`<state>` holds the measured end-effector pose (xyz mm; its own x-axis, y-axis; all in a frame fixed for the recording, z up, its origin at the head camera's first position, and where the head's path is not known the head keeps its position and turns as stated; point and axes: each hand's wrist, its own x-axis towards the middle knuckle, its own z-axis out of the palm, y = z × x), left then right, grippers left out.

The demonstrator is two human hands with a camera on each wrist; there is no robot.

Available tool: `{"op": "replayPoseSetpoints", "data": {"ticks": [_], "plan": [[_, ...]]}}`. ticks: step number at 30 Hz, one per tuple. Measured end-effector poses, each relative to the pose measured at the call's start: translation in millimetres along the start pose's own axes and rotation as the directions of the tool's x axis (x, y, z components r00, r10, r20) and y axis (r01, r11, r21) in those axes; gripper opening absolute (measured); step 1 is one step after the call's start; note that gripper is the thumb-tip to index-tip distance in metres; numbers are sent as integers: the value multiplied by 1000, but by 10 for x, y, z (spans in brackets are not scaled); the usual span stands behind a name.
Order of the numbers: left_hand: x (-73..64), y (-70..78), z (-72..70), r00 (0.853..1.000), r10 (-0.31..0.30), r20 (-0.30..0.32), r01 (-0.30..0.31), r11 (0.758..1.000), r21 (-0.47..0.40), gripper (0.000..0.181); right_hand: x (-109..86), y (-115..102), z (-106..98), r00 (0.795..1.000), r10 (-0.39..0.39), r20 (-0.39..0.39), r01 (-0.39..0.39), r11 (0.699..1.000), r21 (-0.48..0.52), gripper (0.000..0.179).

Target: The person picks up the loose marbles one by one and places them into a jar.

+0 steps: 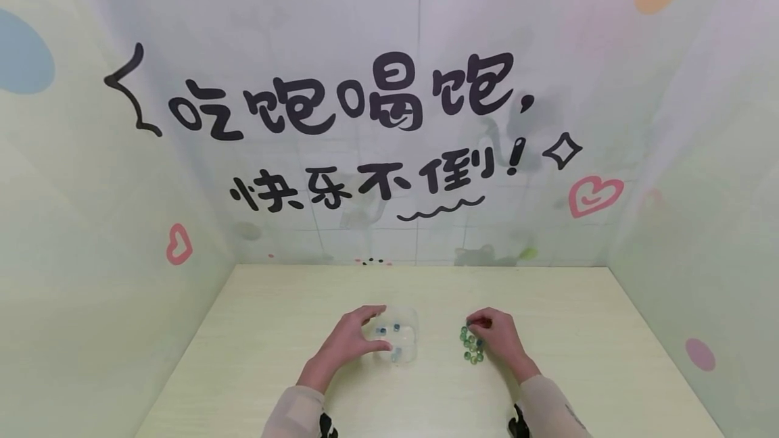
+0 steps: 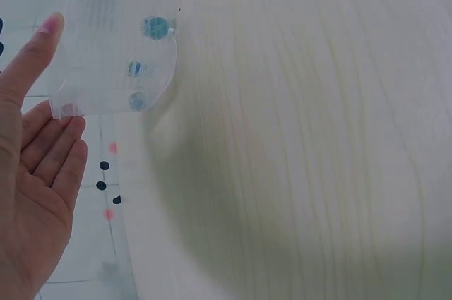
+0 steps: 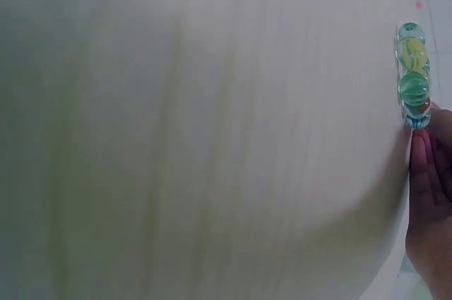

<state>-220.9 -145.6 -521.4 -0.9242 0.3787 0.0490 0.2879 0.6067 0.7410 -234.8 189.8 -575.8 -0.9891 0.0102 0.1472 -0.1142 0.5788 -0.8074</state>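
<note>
My left hand (image 1: 349, 338) holds a clear plastic box (image 1: 410, 333) from its left side, thumb at the near rim and fingers at the far rim. A few blue-tinted glass marbles lie inside the box, one large blue-green marble (image 2: 157, 28) showing through its wall in the left wrist view. To the right, several green and yellow glass marbles (image 1: 471, 343) sit in a loose cluster on the table. At the cluster's far edge my right hand (image 1: 500, 331) pinches a bluish marble (image 3: 418, 122) between thumb and fingertips; the fingers hide part of it.
The pale wood-grain table (image 1: 292, 296) carries the box and the cluster, with a strip of tabletop between them. A printed backdrop (image 1: 365, 242) with dark lettering rises at its back edge, and pale side panels (image 1: 688, 255) stand left and right.
</note>
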Motion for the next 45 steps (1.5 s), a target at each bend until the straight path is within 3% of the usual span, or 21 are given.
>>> {"op": "replayPoseSetpoints", "data": {"ticks": [9,26,45], "plan": [[-14,-7,17,1000,-4,-3,4,1000,9,77,27,-1,9,999,38,23,-37,999,-8,10],[1,11,10,1000,-7,3,7,1000,-3,77,39,-44,-23,995,94,-33,-94,995,-15,8],[6,-2,8,1000,-18,17,18,1000,-11,77,-11,-152,-49,998,37,-56,-35,998,50,8]]}}
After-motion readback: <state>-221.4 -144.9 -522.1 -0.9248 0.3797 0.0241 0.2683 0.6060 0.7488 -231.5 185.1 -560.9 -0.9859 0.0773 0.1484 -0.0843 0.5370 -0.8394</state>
